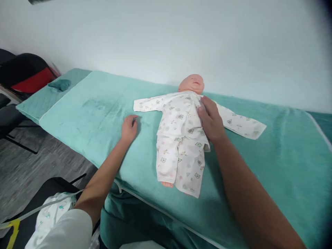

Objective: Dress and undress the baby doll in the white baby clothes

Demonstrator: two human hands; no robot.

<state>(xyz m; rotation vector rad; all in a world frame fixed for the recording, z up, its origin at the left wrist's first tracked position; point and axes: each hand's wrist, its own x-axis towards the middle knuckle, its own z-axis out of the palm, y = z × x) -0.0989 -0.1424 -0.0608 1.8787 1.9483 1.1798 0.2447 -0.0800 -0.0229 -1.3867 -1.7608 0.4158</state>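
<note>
A baby doll (191,83) lies on its back on the teal-covered bed (109,103), head toward the wall. It wears a white printed baby shirt (175,116) with both long sleeves spread out, and matching pants (167,159). The toes of one foot show below a pant leg. My right hand (211,119) is at the chest side of the shirt, thumb and index finger closed on the fabric by the front opening; its other fingers are hidden. Left of the doll, my left hand (129,128) rests on the cover below the sleeve cuff, fingers loosely bent, holding nothing.
A white wall (166,41) runs behind the bed. Black chairs (26,69) stand at the far left, one with a red part. On a dark seat at lower left lies a printed white cloth (53,211), crossed by a pale cable (38,208) with yellow tape (14,230).
</note>
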